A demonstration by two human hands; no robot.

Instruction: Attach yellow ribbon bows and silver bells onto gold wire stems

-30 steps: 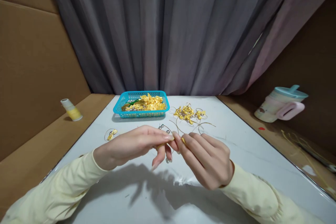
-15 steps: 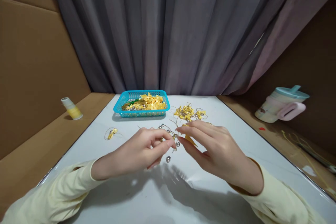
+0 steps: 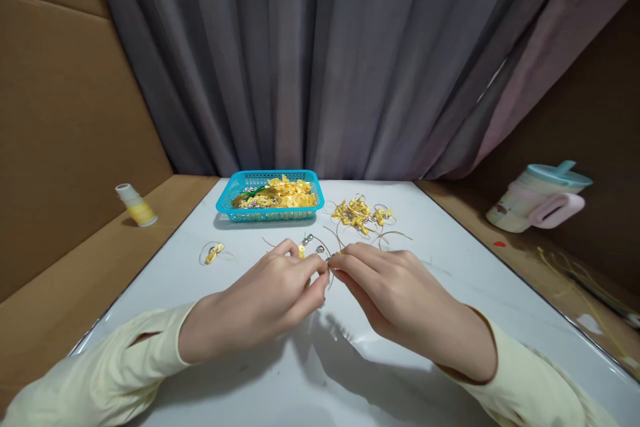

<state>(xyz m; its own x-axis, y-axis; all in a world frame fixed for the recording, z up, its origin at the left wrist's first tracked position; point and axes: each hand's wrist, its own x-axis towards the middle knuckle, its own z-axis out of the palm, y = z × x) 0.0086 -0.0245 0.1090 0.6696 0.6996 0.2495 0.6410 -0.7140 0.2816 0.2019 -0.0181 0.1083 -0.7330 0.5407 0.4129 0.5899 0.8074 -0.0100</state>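
Observation:
My left hand (image 3: 270,293) is closed, its thumb and forefinger pinching a thin gold cord (image 3: 327,232) over the middle of the table. Fingertip to fingertip with it, my right hand (image 3: 390,287) is closed on the same small spot of cord. The fingers hide most of what they hold; a speck of yellow shows beneath the right ones. Just beyond the left fingers lie small shiny silver beads (image 3: 320,249) and a yellow ribbon bow (image 3: 301,251), partly covered by that hand.
A blue basket (image 3: 270,215) of yellow bows and silver pieces stands at the back. Right of it sits a pile of yellow bows on cords (image 3: 357,213). One corded bow (image 3: 214,252) lies left. A thread spool (image 3: 137,205) and a lidded cup (image 3: 530,197) flank the white table (image 3: 240,387).
My right hand has moved left and its spread fingers have closed against my left fingertips. The yellow bow under the right hand and the nearest silver bead are now mostly hidden.

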